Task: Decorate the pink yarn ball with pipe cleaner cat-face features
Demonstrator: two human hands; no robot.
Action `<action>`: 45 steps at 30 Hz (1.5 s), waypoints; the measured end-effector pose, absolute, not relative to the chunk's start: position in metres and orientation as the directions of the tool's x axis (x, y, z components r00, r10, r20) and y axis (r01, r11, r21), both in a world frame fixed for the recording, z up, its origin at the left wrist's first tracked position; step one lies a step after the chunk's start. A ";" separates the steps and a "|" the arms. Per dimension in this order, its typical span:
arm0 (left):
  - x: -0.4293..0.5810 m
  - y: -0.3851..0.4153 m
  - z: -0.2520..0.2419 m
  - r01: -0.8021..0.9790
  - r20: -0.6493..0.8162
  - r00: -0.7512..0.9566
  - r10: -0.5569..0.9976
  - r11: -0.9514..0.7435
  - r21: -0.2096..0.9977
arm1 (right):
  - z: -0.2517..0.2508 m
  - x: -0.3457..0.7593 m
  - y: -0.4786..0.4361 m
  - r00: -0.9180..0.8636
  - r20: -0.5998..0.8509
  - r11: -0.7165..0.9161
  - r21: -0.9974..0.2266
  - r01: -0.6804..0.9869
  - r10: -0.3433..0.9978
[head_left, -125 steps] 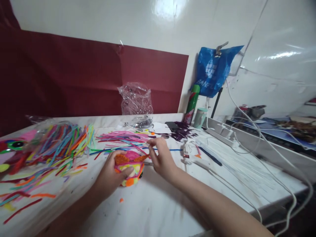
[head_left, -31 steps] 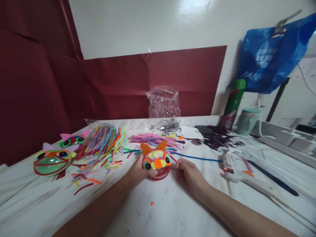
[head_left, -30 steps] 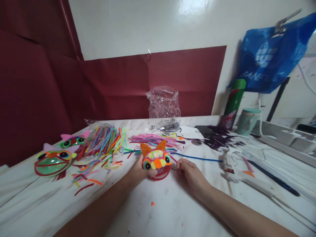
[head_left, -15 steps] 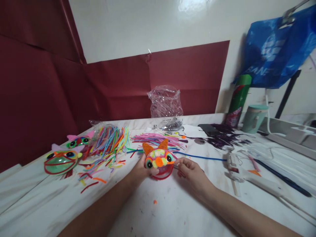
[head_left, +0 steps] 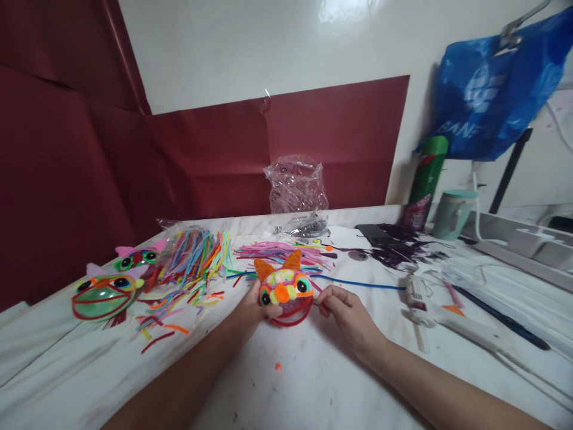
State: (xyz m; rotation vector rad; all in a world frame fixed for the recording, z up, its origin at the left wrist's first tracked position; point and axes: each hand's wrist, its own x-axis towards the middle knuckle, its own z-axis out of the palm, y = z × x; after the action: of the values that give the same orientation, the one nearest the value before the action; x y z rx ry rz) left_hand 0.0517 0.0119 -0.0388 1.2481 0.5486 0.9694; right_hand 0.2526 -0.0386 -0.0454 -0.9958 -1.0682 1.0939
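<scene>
My left hand (head_left: 251, 310) is closed around the left side of a craft animal head (head_left: 285, 294), its thumb across the lower front. The head has orange ears, black googly eyes, an orange nose and a red-rimmed mouth. Close against its right side, my right hand (head_left: 342, 310) pinches a thin reddish pipe cleaner (head_left: 316, 287), mostly hidden by the fingers. A blue pipe cleaner (head_left: 358, 282) lies on the table behind the head and extends to the right.
Two similar craft heads, one green-mouthed (head_left: 104, 300) and one pink-eared (head_left: 138, 258), lie left beside bundled pipe cleaners (head_left: 199, 254) and cut pieces. On the right are a white glue gun (head_left: 465, 331), dark purple scraps (head_left: 394, 251), a green can (head_left: 427, 179) and a lidded mug (head_left: 454, 215).
My right fingers have shifted slightly at the head's side, and a reddish strand now shows between them and it. The left hand keeps its hold; the view has shifted slightly.
</scene>
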 end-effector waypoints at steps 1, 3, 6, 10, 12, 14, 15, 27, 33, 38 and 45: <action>0.051 0.012 -0.040 -0.307 0.153 0.513 0.845 0.014 0.952 | -0.045 0.252 -0.039 0.135 0.158 0.181 -0.966 -0.182 0.978; 0.050 0.014 -0.042 -0.278 0.139 0.528 0.838 0.016 0.960 | -0.045 0.251 -0.040 0.166 0.154 0.184 -0.965 -0.185 0.974; 0.050 0.016 -0.045 -0.203 0.108 0.547 0.830 0.006 0.979 | -0.044 0.249 -0.041 0.202 0.151 0.191 -0.962 -0.196 0.968; 0.052 0.012 -0.046 -0.143 0.154 0.543 0.826 -0.090 0.986 | -0.043 0.249 -0.040 0.222 0.166 0.216 -0.949 -0.229 0.961; 0.054 0.008 -0.044 -0.079 0.220 0.520 0.825 -0.210 0.975 | -0.043 0.250 -0.039 0.215 0.183 0.235 -0.939 -0.251 0.959; 0.056 0.005 -0.041 0.024 0.286 0.497 0.819 -0.343 0.939 | -0.042 0.250 -0.039 0.196 0.202 0.252 -0.927 -0.278 0.960; 0.057 0.003 -0.040 0.076 0.311 0.491 0.813 -0.396 0.915 | -0.042 0.251 -0.039 0.186 0.210 0.258 -0.920 -0.294 0.960; 0.051 0.010 -0.043 0.182 0.320 0.498 0.806 -0.458 0.870 | -0.045 0.252 -0.037 0.156 0.192 0.236 -0.907 -0.350 0.969; 0.051 0.009 -0.040 0.144 0.287 0.504 0.815 -0.407 0.902 | -0.044 0.251 -0.037 0.140 0.184 0.223 -0.902 -0.368 0.973; 0.053 0.004 -0.036 0.164 0.303 0.498 0.813 -0.431 0.887 | -0.045 0.250 -0.038 0.129 0.176 0.212 -0.906 -0.367 0.976; 0.051 0.005 -0.036 0.164 0.250 0.489 0.836 -0.369 0.915 | -0.047 0.253 -0.035 0.151 0.183 0.226 -0.909 -0.351 0.971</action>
State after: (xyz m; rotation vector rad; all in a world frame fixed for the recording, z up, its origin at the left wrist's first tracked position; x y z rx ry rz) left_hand 0.0514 0.0052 -0.0360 1.8251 0.8391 0.9286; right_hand 0.2528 -0.0353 -0.0474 -0.8383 -0.9456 1.1300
